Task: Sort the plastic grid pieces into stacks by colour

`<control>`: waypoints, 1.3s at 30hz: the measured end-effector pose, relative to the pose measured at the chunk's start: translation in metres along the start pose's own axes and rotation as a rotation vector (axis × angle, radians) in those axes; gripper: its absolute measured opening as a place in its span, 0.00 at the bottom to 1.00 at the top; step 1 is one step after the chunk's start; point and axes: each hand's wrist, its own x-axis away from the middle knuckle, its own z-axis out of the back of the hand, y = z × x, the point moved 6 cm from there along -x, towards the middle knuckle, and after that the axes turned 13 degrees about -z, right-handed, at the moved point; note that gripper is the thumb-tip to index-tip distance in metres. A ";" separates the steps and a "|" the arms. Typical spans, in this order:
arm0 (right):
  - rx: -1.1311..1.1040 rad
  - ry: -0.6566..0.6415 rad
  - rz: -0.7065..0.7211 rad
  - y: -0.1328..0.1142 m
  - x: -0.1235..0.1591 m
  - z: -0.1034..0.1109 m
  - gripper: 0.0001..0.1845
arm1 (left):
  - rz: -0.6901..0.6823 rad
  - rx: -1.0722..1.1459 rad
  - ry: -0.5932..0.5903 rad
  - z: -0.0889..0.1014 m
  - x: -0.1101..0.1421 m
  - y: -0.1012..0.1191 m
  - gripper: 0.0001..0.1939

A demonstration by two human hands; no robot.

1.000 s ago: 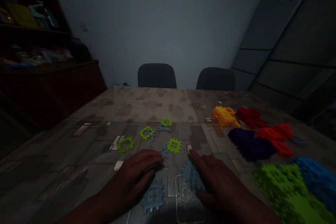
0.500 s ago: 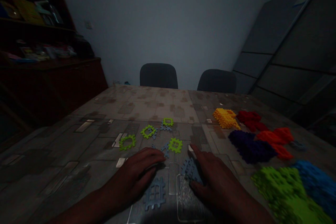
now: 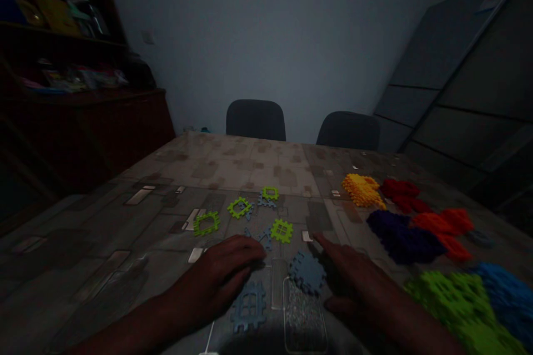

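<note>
My right hand (image 3: 360,280) is open beside a grey-blue toothed plastic building piece (image 3: 307,273), thumb and index finger stretched apart and not closed on it. The piece lies on the table, roundish and solid in the middle. My left hand (image 3: 227,269) hovers or rests low, fingers loosely bent and thumb apart, with nothing visible between them. Just below it lies a square grey-blue window piece (image 3: 250,306). Beyond the hands are a green window piece (image 3: 282,231), three green frame pieces (image 3: 206,223) and several grey-blue triangular pieces (image 3: 266,199). My left fingertips partly cover the nearest triangles.
Along the right stand piles of toothed pieces: yellow (image 3: 362,189), dark red (image 3: 400,194), purple (image 3: 403,236), orange (image 3: 447,227), green (image 3: 458,305) and blue (image 3: 508,294). Two dark chairs (image 3: 256,120) stand behind the patterned table (image 3: 233,163). The room is dim.
My right hand has drawn away to the right from the grey-blue piece, which now shows whole. My left hand looks nearly unchanged. The view has shifted slightly.
</note>
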 end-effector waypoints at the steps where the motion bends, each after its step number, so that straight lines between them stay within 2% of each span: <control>1: -0.004 0.003 0.029 0.000 0.000 0.001 0.54 | -0.001 -0.001 0.001 0.000 0.000 0.000 0.19; 4: 0.006 -0.019 0.143 -0.012 0.001 0.003 0.54 | 0.002 0.007 -0.005 -0.001 0.000 0.000 0.18; 9: 0.043 -0.108 0.340 -0.032 -0.004 -0.008 0.58 | 0.010 0.020 -0.020 -0.003 0.002 -0.001 0.17; 12: 0.028 -0.120 0.382 -0.034 -0.010 -0.014 0.58 | 0.011 0.023 -0.032 -0.005 0.004 -0.003 0.18; 18: 0.041 -0.088 0.342 -0.038 -0.012 -0.011 0.56 | 0.000 0.029 -0.048 -0.005 0.004 -0.001 0.18; 22: 0.054 -0.073 0.239 -0.039 -0.007 -0.006 0.51 | -0.015 0.033 -0.043 -0.003 0.000 0.002 0.16; 25: 0.026 -0.092 0.185 -0.035 -0.003 -0.006 0.52 | -0.005 0.036 -0.048 -0.003 0.000 0.001 0.16; 28: -0.006 -0.099 0.188 -0.026 -0.001 -0.006 0.54 | -0.004 0.037 -0.061 -0.004 0.001 0.000 0.17; 32: -0.018 -0.095 0.183 -0.020 -0.002 -0.006 0.51 | -0.015 0.021 -0.073 -0.002 0.001 0.001 0.17; 39: 0.006 -0.055 0.178 -0.035 -0.002 -0.002 0.50 | -0.034 -0.013 -0.083 -0.002 -0.001 0.006 0.17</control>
